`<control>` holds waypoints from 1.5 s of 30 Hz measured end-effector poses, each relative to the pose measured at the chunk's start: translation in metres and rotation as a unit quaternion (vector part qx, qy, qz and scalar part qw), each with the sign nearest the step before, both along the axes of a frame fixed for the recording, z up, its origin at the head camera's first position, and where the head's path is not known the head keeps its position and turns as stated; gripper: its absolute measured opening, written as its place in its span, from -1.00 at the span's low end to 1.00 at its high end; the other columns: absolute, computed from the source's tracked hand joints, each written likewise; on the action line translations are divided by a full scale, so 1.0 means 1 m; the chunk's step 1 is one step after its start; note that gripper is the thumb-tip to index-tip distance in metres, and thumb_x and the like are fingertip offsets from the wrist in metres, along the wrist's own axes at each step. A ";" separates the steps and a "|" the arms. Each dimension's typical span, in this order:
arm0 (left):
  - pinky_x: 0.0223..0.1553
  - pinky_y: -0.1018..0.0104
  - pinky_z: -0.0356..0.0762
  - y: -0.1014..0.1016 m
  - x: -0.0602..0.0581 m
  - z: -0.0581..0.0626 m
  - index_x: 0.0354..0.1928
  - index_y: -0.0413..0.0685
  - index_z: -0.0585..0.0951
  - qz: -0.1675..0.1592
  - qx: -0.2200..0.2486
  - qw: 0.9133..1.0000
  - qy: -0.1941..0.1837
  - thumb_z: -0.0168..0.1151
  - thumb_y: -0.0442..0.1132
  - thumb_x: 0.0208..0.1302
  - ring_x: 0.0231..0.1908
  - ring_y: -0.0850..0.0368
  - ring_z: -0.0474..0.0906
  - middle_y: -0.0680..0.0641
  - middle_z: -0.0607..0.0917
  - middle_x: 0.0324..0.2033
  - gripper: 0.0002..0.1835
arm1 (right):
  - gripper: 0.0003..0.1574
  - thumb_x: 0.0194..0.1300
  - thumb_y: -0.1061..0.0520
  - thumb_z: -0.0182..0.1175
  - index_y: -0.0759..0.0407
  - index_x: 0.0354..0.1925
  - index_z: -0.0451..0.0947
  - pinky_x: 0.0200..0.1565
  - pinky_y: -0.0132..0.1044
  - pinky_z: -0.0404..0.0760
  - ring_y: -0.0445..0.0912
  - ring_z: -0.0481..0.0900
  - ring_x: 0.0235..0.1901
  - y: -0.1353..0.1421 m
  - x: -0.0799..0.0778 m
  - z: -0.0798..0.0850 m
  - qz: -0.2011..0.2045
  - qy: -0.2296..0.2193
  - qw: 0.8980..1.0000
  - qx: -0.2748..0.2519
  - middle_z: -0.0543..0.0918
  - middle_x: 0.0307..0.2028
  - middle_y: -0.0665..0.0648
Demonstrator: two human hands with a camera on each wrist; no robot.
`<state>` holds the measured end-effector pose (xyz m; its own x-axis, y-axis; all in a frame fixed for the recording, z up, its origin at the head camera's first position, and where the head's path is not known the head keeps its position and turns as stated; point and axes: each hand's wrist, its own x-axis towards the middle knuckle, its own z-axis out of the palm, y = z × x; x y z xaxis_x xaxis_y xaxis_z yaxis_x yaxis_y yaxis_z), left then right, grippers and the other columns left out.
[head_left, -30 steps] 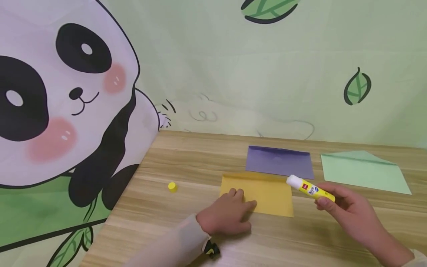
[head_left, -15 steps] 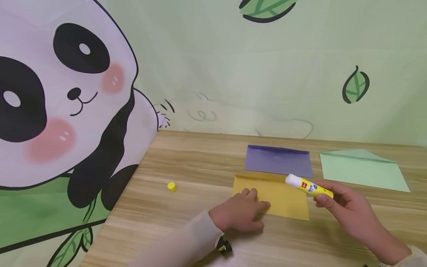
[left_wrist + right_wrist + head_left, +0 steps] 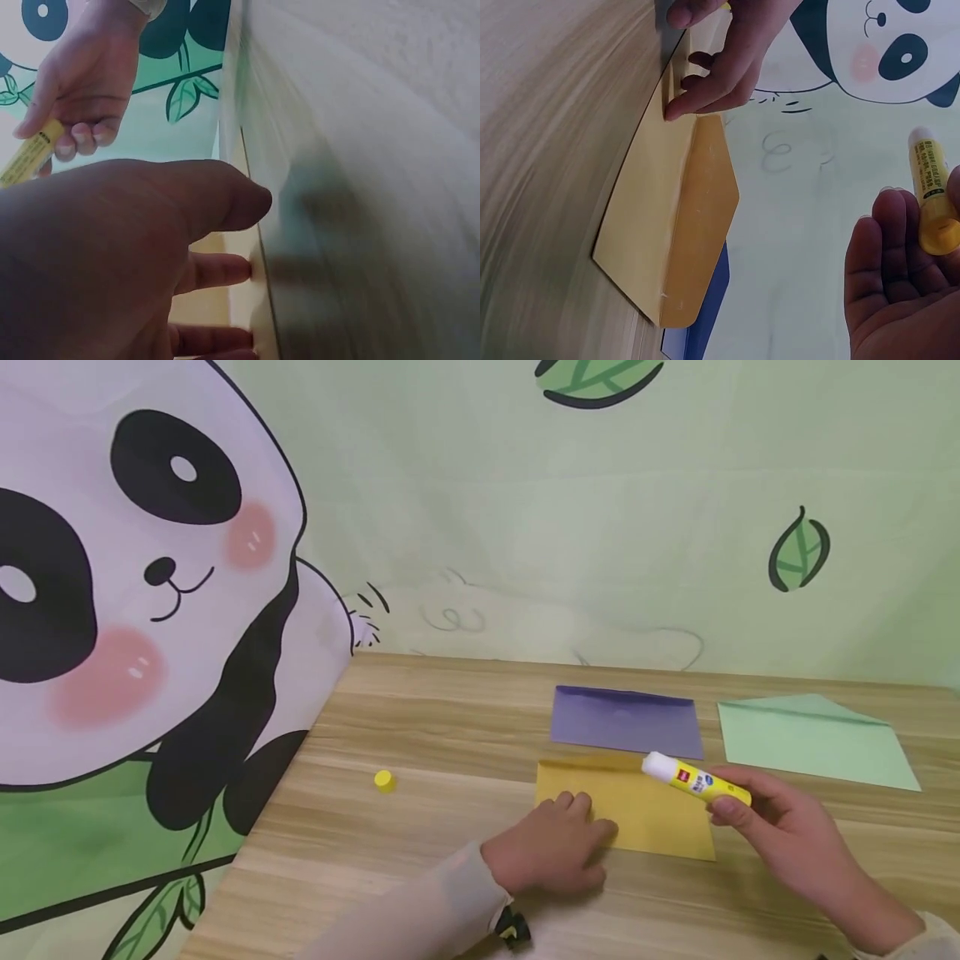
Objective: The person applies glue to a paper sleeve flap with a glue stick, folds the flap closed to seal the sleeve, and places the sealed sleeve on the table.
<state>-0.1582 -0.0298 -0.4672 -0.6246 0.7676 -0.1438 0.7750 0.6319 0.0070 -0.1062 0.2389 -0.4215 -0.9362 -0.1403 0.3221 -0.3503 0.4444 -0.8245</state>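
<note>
My left hand (image 3: 551, 847) rests its spread fingertips on the left part of a yellow envelope (image 3: 660, 827), which lies on the wooden table. In the right wrist view the envelope's darker flap (image 3: 701, 225) stands folded out along the back edge. My right hand (image 3: 795, 835) pinches a yellow glue stick (image 3: 712, 785) between thumb and fingers, its white end pointing left. In the head view the stick appears over the envelope's right side; the right wrist view shows it raised clear of the paper. A yellow cap (image 3: 385, 781) stands apart on the left.
Behind the yellow envelope lies a purple envelope (image 3: 622, 722). A pale green envelope (image 3: 813, 743) with its flap up lies at the back right. The wooden table (image 3: 442, 718) meets a green cloth backdrop (image 3: 487, 510) with a panda print along its far edge.
My left hand has slid the yellow envelope to the right and slightly toward me. The right hand with the glue stick has stayed nearly still.
</note>
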 end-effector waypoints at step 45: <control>0.38 -0.06 0.29 -0.053 -0.039 -0.004 0.54 -0.04 0.18 0.067 0.062 0.995 -0.045 0.35 0.33 0.14 0.42 -0.12 0.26 -0.01 0.18 0.54 0.06 | -0.67 0.37 0.34 0.21 0.27 0.10 0.59 -0.34 -0.39 0.68 -0.25 0.68 -0.37 0.002 -0.007 -0.003 -0.008 -0.016 1.000 0.013 0.71 -0.28 -0.15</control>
